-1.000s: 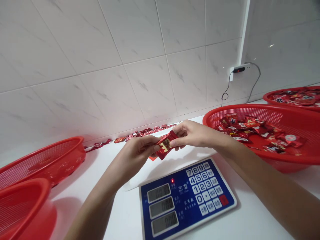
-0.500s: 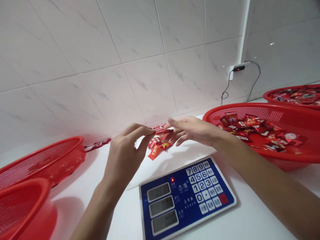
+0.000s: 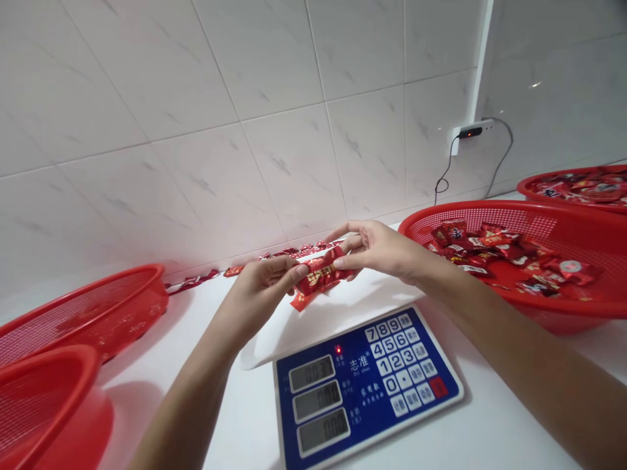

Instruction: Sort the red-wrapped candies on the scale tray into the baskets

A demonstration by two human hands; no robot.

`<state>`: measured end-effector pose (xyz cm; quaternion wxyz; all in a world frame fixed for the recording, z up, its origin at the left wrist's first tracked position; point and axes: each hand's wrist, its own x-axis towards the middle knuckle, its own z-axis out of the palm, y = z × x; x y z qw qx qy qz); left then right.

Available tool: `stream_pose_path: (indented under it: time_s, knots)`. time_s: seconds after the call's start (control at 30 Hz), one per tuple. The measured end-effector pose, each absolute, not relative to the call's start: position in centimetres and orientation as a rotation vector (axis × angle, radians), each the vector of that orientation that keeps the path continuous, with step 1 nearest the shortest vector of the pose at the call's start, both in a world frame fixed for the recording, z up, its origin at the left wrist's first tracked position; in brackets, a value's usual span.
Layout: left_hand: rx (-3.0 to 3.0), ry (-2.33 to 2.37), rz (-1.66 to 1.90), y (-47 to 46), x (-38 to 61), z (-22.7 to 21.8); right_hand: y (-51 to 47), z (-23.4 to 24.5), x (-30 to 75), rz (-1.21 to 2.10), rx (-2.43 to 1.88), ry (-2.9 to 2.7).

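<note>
Above the white weighing pan of a blue digital scale, both hands hold one red wrapped candy with gold lettering. My left hand pinches its left end between thumb and fingers. At the other end, my right hand has its thumb and fingers closed on the wrapper. Under the held candy, other red packets lie on the pan, partly hidden by it and by my fingers.
A red mesh basket with wrapped candies stands at right, another filled basket behind it. Two red baskets are at left. Wrapped candies lie along the tiled wall. A black plug sits in the wall socket.
The candy has turned so that its lettered face shows to me. My right hand, spread loosely before, now grips the candy's right end. The left hand has rotated with it.
</note>
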<state>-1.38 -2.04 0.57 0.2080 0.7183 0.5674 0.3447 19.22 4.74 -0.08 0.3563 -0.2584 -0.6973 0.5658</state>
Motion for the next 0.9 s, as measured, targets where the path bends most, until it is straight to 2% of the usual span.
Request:
stream_pose_path:
  time_s: [0.43,0.67,0.77,0.9]
  knots:
    - [2.051,1.61,0.961,-1.8,-1.5,0.2,4.8,-0.4,18.8,1.454,-0.687,-1.784]
    - [2.112,1.711,0.932,-2.1,-0.8,0.4,5.3,0.4,20.0,1.243,-0.923,-1.925]
    - [2.162,1.774,0.818,-2.3,-0.5,0.3,5.2,1.7,21.9,0.965,-1.103,-1.923]
    - [2.162,1.902,0.706,-2.2,-0.4,-0.1,6.2,2.2,26.2,0.073,-1.753,-2.228]
